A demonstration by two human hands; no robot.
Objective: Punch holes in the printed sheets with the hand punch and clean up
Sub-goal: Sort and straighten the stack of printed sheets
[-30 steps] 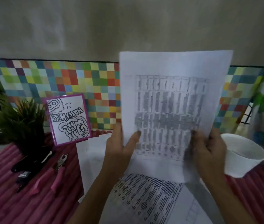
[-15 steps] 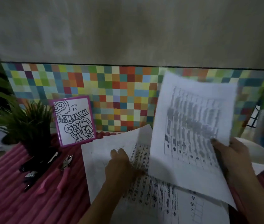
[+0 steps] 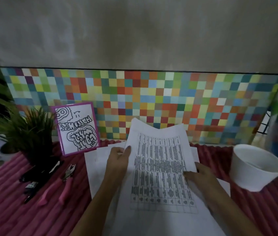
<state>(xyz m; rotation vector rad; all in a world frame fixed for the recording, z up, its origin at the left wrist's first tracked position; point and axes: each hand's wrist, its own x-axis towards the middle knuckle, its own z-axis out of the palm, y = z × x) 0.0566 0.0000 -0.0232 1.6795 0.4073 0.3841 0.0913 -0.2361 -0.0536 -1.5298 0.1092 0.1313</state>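
Observation:
A printed sheet (image 3: 160, 167) with a table of dark text lies tilted on a pile of white sheets (image 3: 99, 160) in the middle of the pink ribbed cloth. My left hand (image 3: 117, 160) grips its left edge, thumb on top near the upper corner. My right hand (image 3: 199, 178) holds its right edge, fingers over the paper. The pink-handled hand punch (image 3: 61, 183) lies on the cloth to the left of the sheets, untouched by either hand.
A white paper bowl (image 3: 254, 169) stands at the right. Black tools (image 3: 37, 174) lie beside the punch, below a potted plant (image 3: 27, 133). A purple-framed drawing (image 3: 77, 128) leans on the tiled wall (image 3: 169, 99).
The sheet held up in both hands has come down onto the pile. My left hand let go, pressed the pile, then took the sheet's left edge again.

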